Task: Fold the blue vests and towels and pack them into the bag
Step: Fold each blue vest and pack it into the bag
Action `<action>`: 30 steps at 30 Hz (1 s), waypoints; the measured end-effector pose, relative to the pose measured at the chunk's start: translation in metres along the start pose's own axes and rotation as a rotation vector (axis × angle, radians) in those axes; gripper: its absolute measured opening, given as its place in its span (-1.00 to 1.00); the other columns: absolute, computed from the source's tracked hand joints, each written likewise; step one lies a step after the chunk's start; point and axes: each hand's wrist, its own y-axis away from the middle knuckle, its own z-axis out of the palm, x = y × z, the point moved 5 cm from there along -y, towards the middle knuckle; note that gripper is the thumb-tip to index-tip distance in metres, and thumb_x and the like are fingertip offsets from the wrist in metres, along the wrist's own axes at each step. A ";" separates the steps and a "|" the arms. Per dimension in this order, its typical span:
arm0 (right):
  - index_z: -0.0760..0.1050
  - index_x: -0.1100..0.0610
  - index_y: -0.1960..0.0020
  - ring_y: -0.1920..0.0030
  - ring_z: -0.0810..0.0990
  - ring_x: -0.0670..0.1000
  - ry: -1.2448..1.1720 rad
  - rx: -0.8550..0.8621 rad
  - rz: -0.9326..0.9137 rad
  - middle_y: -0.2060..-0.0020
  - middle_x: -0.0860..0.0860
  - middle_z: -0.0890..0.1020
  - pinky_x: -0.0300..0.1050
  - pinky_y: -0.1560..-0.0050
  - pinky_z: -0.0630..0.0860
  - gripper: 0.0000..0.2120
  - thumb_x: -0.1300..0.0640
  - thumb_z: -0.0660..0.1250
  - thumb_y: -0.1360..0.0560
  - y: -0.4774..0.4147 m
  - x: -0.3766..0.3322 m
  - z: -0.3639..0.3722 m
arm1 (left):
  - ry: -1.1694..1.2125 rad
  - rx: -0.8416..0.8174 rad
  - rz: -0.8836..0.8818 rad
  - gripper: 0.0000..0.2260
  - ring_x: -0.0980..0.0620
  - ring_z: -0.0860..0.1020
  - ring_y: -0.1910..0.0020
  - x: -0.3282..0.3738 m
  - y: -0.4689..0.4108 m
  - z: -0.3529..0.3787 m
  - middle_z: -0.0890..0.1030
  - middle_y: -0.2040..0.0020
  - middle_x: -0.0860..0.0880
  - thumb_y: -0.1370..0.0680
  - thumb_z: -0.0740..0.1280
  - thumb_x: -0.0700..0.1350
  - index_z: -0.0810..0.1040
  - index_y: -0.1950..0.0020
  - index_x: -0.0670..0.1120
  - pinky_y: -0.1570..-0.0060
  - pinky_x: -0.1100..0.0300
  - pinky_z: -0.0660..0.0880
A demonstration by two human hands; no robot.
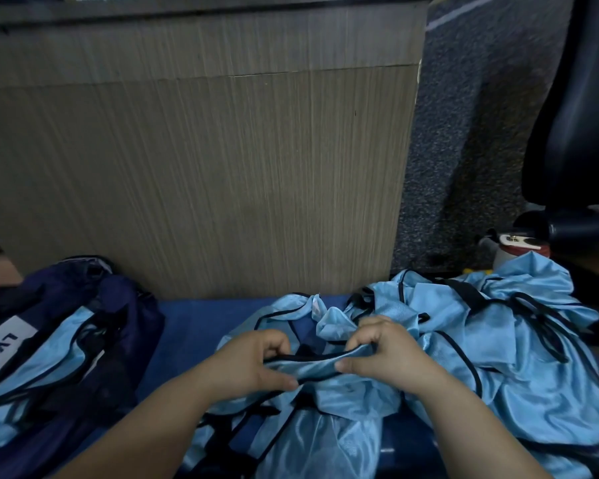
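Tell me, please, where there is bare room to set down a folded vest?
One bare patch: the blue mat between the navy bag and the held vest, below the wood panel. Rightward, the vest pile crowds the mat up to the office chair.

Office, by the look. A wood-grain laminate desk panel [201, 150] fills 12 o'clock, with a dark desktop edge [187, 8] along its top. Speckled grey carpet [464, 133] runs back at 1 o'clock. A black padded office chair [578, 115] stands at 2 to 3 o'clock.
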 end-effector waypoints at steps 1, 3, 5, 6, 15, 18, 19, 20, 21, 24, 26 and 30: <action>0.56 -0.24 0.42 0.09 0.45 -0.27 -0.006 0.000 0.006 0.33 -0.32 0.52 -0.39 0.07 0.29 -0.77 -0.10 0.61 -0.24 0.001 0.001 -0.001 | 0.023 -0.018 0.005 -0.76 0.15 0.58 0.15 0.001 0.001 0.002 0.63 0.18 0.00 -0.37 0.57 -0.07 0.51 0.18 0.02 0.00 0.09 0.54; 0.55 -0.15 0.43 0.14 0.46 -0.23 -0.062 0.017 0.028 0.36 -0.25 0.50 -0.39 0.11 0.30 -0.76 -0.07 0.61 -0.27 0.001 0.002 -0.004 | 0.110 -0.030 -0.001 -0.72 0.09 0.59 0.11 0.002 0.003 0.003 0.66 0.10 -0.12 -0.37 0.54 0.01 0.50 0.11 -0.06 -0.06 0.03 0.53; 0.44 -0.05 0.49 0.27 0.44 -0.22 -0.207 0.032 0.060 0.41 -0.19 0.43 -0.35 0.18 0.31 -0.64 0.01 0.59 -0.32 0.002 0.003 -0.008 | 0.234 -0.018 -0.020 -0.61 0.06 0.56 0.15 0.003 0.004 0.001 0.63 0.16 -0.12 -0.30 0.54 0.19 0.51 0.13 -0.03 0.05 0.07 0.50; 0.37 -0.03 0.52 0.33 0.41 -0.20 -0.307 0.022 0.079 0.43 -0.18 0.40 -0.33 0.21 0.32 -0.58 0.05 0.57 -0.35 0.003 0.002 -0.010 | 0.270 0.005 -0.025 -0.58 0.06 0.52 0.20 0.004 0.005 -0.002 0.60 0.21 -0.07 -0.25 0.54 0.28 0.53 0.17 0.02 0.11 0.13 0.47; 0.49 0.17 0.25 0.29 0.60 0.06 -0.919 -0.088 0.204 0.32 0.10 0.60 -0.10 0.22 0.55 -0.50 -0.07 0.67 -0.07 0.008 -0.005 -0.002 | 0.674 0.059 -0.012 -0.77 0.08 0.52 0.33 0.014 0.005 -0.011 0.55 0.29 -0.04 -0.28 0.51 0.05 0.55 0.26 -0.05 0.31 0.25 0.49; 0.49 -0.03 0.29 0.22 0.62 0.00 -0.632 -0.041 0.194 0.26 0.02 0.61 -0.06 0.17 0.54 -0.64 -0.03 0.63 -0.10 0.007 -0.003 -0.003 | 0.588 0.090 -0.017 -0.67 0.10 0.56 0.32 0.017 0.006 -0.014 0.58 0.29 0.01 -0.24 0.55 -0.07 0.49 0.15 -0.11 0.32 0.26 0.50; 0.46 -0.06 0.27 0.16 0.61 -0.04 -0.459 -0.017 0.175 0.19 -0.01 0.60 -0.09 0.13 0.54 -0.63 -0.06 0.62 -0.11 0.007 -0.002 -0.005 | 0.542 0.100 -0.026 -0.63 0.10 0.56 0.30 0.017 0.006 -0.016 0.58 0.29 0.02 -0.21 0.57 -0.07 0.47 0.13 -0.11 0.30 0.24 0.51; 0.43 -0.11 0.22 0.08 0.56 -0.08 -0.259 -0.008 0.160 0.10 -0.05 0.56 -0.15 0.09 0.50 -0.58 -0.09 0.62 -0.12 0.006 -0.001 -0.006 | 0.511 0.105 -0.040 -0.58 0.09 0.57 0.28 0.015 0.006 -0.017 0.59 0.28 0.02 -0.18 0.58 -0.06 0.47 0.10 -0.11 0.27 0.21 0.53; 0.37 -0.15 0.15 0.00 0.49 -0.13 -0.091 -0.019 0.149 0.02 -0.08 0.48 -0.21 0.06 0.44 -0.52 -0.13 0.62 -0.13 0.006 -0.001 -0.005 | 0.496 0.111 -0.057 -0.54 0.06 0.58 0.26 0.013 0.006 -0.018 0.60 0.26 0.00 -0.16 0.59 -0.05 0.47 0.08 -0.12 0.25 0.17 0.54; 0.20 -0.21 0.00 -0.13 0.33 -0.09 0.153 -0.052 0.133 -0.06 -0.15 0.30 -0.19 -0.12 0.39 -0.31 -0.21 0.60 -0.10 0.008 -0.003 0.001 | 0.556 0.163 -0.116 -0.56 -0.02 0.62 0.24 0.011 0.006 -0.019 0.64 0.23 -0.07 -0.21 0.62 -0.13 0.46 0.07 -0.14 0.25 0.11 0.57; 0.10 -0.28 -0.15 -0.24 0.22 -0.12 0.245 -0.018 0.054 -0.14 -0.20 0.23 -0.16 -0.29 0.27 -0.20 -0.26 0.56 -0.12 0.009 -0.008 0.005 | 0.660 0.219 -0.140 -0.70 -0.07 0.64 0.23 0.011 0.006 -0.018 0.65 0.20 -0.13 -0.36 0.56 -0.14 0.47 0.08 -0.15 0.22 0.07 0.56; 0.24 -0.22 -0.26 -0.28 0.22 -0.12 0.339 0.245 -0.261 -0.17 -0.19 0.26 -0.12 -0.33 0.17 -0.29 -0.30 0.47 -0.21 0.012 -0.034 0.012 | 0.865 0.277 -0.217 -0.67 -0.21 0.65 0.03 0.013 0.007 -0.015 0.67 0.01 -0.26 -0.48 0.35 -0.01 0.59 -0.06 -0.25 -0.07 -0.06 0.56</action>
